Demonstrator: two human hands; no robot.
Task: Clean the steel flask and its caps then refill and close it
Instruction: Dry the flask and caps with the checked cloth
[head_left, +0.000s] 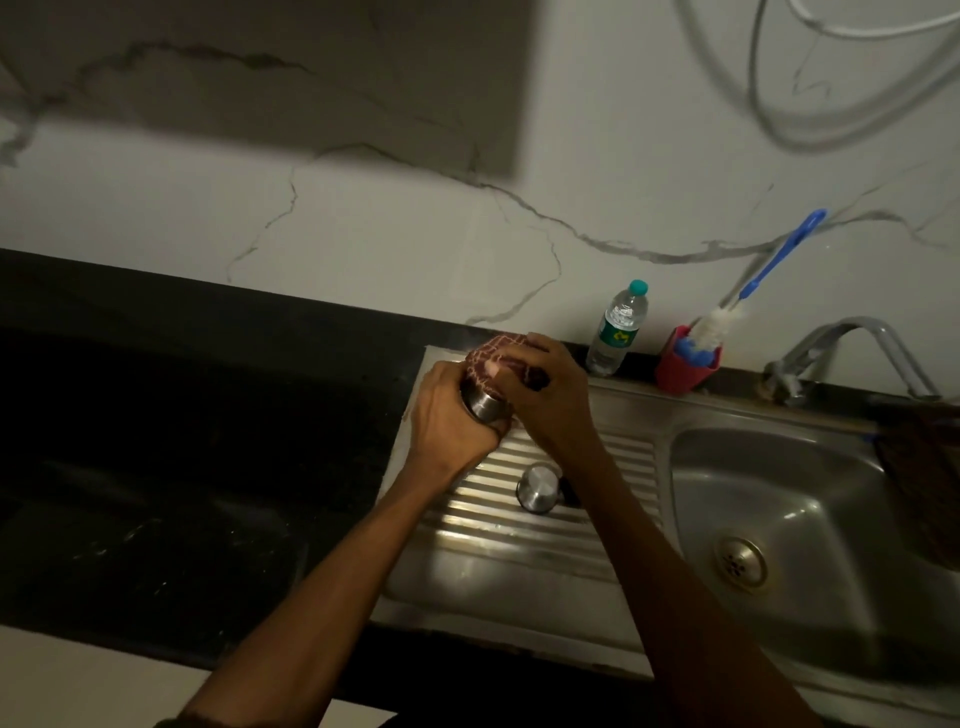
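The steel flask (485, 406) is held above the ribbed steel drainboard (613, 457), tilted away from me. My left hand (451, 415) grips its body. A dark red patterned cloth (493, 358) covers the flask's far end, and my right hand (545, 395) grips that cloth against the flask. A steel cap (539, 488) stands on the drainboard just below my right wrist. Something dark lies beside the cap, mostly hidden by my right forearm.
A plastic water bottle (618, 330) with a teal cap stands at the wall. A red cup (685, 366) beside it holds a blue-handled bottle brush (769, 265). The sink basin (779, 525) and tap (852, 353) are at right; black counter (182, 441) at left.
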